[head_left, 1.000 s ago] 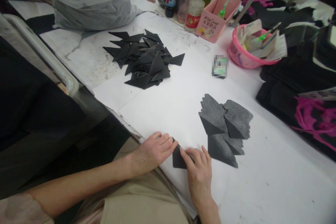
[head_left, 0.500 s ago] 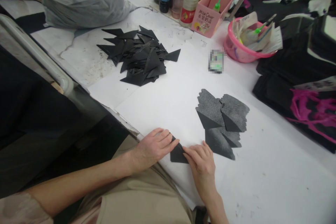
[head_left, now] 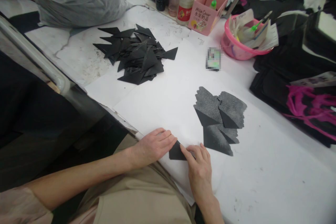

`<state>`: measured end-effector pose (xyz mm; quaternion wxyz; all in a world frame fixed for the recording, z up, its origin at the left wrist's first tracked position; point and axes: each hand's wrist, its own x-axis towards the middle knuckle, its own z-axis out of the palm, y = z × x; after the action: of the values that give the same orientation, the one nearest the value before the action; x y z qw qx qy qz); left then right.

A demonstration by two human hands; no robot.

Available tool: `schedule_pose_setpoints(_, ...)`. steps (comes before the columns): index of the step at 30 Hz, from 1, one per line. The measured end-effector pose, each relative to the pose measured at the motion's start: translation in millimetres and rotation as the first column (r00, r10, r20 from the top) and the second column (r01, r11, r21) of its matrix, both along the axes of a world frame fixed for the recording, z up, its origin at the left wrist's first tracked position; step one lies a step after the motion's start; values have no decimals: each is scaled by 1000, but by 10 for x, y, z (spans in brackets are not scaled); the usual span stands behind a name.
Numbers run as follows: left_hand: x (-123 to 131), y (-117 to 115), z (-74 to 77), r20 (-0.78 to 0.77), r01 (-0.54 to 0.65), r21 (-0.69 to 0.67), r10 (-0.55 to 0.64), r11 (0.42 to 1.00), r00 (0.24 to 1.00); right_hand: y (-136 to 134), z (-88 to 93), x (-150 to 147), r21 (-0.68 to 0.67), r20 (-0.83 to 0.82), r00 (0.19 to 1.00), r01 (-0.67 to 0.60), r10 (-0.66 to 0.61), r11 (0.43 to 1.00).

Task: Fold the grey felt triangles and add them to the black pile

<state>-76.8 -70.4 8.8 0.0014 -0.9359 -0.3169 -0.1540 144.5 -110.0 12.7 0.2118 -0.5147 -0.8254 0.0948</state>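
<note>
A small black sheet piece, perhaps leather (head_left: 176, 152), lies at the table's near edge between my hands. My left hand (head_left: 157, 144) is closed, with its fingertips pressed on the piece's upper left edge. From the other side, my right hand (head_left: 198, 159) holds the piece's right part under bent fingers and thumb. The fingers hide both ends of it. Just right of my right hand are several overlapping pieces (head_left: 215, 140) with grey fuzzy faces, jagged edges and black folded corners. Farther back lies a heap of black pointed pieces (head_left: 143, 56).
White paper (head_left: 157, 101) covers the table. A pink basket (head_left: 237, 49), a pink box (head_left: 202, 19) and a jar (head_left: 185, 8) stand at the back. A pixelated small object (head_left: 213, 58) lies before them. Black stacks with magenta ties (head_left: 301, 101) are at right, a plastic bag (head_left: 78, 3) at back left.
The edge strip that stood up on the black piece now lies flat. My right hand's fingers have shifted slightly along it. The whole view has moved a little.
</note>
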Motion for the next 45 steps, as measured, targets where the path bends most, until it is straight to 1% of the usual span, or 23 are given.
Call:
schedule_pose_setpoints(5,-155,130,36,-23,15,-18,-15,1000,1000,68,-20,-192,-6,-12,999,35,-35,999)
schedule_pose_setpoints(9,-147,126,63,-44,-13,-6,13,1000,999,97,-17,-258,-12,-2,999,50,-50,999)
schedule_pose_setpoints(12,-74,87,50,-52,-43,14,43,999,998,102,-5,-204,-7,-36,997,61,-61,998)
schedule_pose_setpoints(14,-39,74,30,-39,-40,14,41,999,998,102,-3,-138,-6,-74,994,75,-75,997)
schedule_pose_setpoints(17,-28,76,13,-18,-13,-11,13,1000,1000,90,-15,-40,-24,-104,993,54,-56,998)
schedule_pose_setpoints(20,-40,78,38,-5,-14,-28,14,1000,1000,68,-32,15,-44,-95,995,28,-32,999)
schedule_pose_setpoints(24,-24,60,78,-10,-22,-19,22,1000,1000,42,-37,16,-31,-63,998,10,-12,999)
schedule_pose_setpoints(27,18,49,58,-6,-33,-10,33,999,999,27,-34,-3,-17,-38,999,10,-11,1000)
schedule_pose_setpoints(32,76,49,19,18,29,-40,-28,999,999,12,-29,-4,-6,-32,999,10,-10,1000)
schedule_pose_setpoints(39,91,-2,124,-3,-12,-38,12,999,1000,-3,-15,73,-50,-116,992,47,-52,998)
schedule_pose_setpoints(45,125,-37,100,-23,-26,-37,25,999,999,-69,-29,119,-38,-80,996,32,-35,999)
